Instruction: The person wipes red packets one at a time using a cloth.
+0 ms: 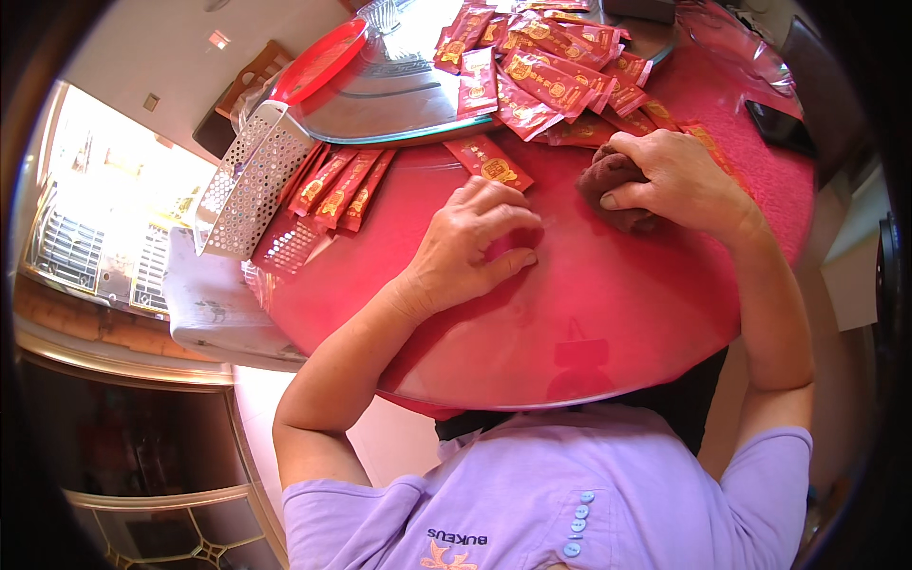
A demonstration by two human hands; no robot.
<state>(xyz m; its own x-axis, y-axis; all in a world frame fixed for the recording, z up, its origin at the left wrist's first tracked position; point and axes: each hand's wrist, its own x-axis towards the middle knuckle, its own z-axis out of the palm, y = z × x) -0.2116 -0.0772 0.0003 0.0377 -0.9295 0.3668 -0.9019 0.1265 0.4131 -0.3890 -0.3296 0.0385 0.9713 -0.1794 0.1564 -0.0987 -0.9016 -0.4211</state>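
My right hand (pixel 670 178) grips a bunched dark brown cloth (pixel 616 187) over the red, glass-topped round table (pixel 499 349). To its left, my left hand (pixel 474 246) is over the table with its fingers curled and apart, holding nothing that shows. Just beyond its fingertips lies a single red and gold packet (pixel 491 162). A heap of similar red packets (pixel 548 78) covers part of the raised glass turntable and spills onto the table behind my right hand. Several slim red packets (pixel 342 187) stand or lean side by side next to a perforated white metal basket (pixel 246 182) at the left.
A red round tray (pixel 320 60) leans at the turntable's (pixel 399 107) far left. A black phone (pixel 780 128) lies on the right, near clear plastic (pixel 748 53). Beyond the table's left edge is a grey-white surface (pixel 228 306). A wooden chair (pixel 260 75) stands behind the basket.
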